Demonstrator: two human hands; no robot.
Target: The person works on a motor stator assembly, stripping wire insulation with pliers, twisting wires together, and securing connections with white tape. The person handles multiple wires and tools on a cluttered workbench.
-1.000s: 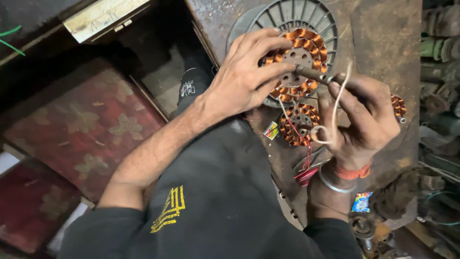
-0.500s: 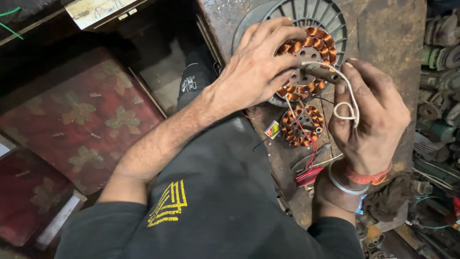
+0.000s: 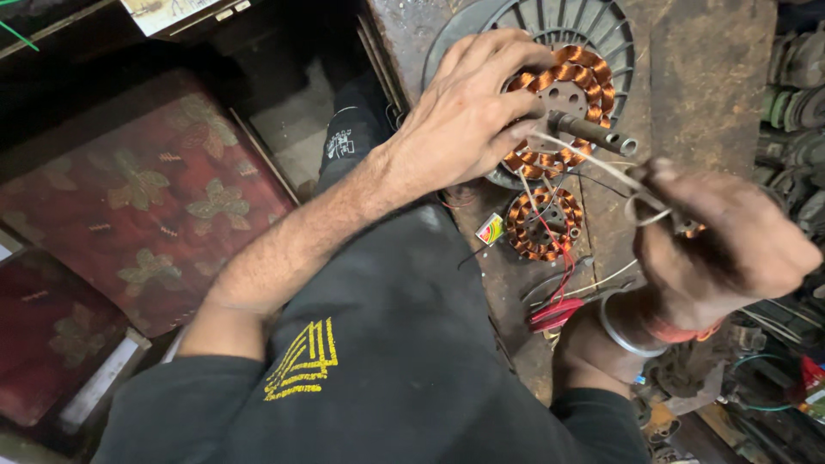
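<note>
**Copper-wound stator on the bench, both hands on it**

Biggest thing here is the rusty brown workbench (image 3: pixel 713 94), with a red floral cushion (image 3: pixel 146 198) off to the left on the floor side. On the bench sits a grey vented fan housing (image 3: pixel 601 21), and inside it is the big stator (image 3: pixel 563 112), a ring of copper windings with a metal shaft (image 3: pixel 593 133) sticking out of the middle toward the right.

The left hand (image 3: pixel 468 116) is clamped down over the left part of that stator, fingers spread across the coils and closed around it, thumb near the shaft. The right hand (image 3: pixel 730 245) is a bit blurry, but it's pinched shut on a pale wire (image 3: pixel 584 155) that runs taut from the windings, looped at the fingers.

Just below the big stator there's a smaller copper coil ring (image 3: pixel 541 223) lying flat, with thin red leads (image 3: pixel 559 305) trailing toward the right wrist, which has a metal bangle (image 3: pixel 623 331).
</note>
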